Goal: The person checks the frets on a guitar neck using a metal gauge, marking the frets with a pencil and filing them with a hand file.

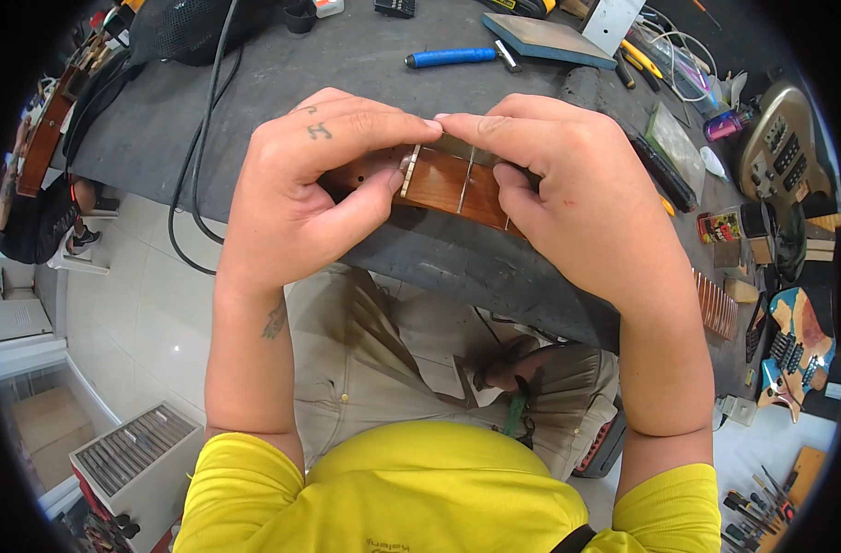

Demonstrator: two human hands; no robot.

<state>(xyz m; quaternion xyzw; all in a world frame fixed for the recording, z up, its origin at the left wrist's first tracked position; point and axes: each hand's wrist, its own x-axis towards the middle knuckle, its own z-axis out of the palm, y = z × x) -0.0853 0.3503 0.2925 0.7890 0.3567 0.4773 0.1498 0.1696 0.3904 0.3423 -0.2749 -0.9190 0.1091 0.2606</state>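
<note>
A wooden guitar neck [443, 184] with metal frets lies across the near edge of the dark bench, between my hands. My left hand [314, 180] grips it at the headstock end, the thumb by the pale nut [408, 172] and the index fingertip on the far edge. My right hand [568, 175] closes around the fretboard farther right, thumb on the near side and index finger along the far side. Both index fingertips nearly meet above the neck. A greyish strip shows under them; I cannot make out what it is. My palms hide both ends of the neck.
A blue-handled tool [452, 58] and a flat block [549, 41] lie on the bench's far side. A black cable [199, 138] hangs over the edge at left. Guitar bodies [778, 138] and another fretted neck [715, 304] are at right. A slotted box [136, 452] stands lower left.
</note>
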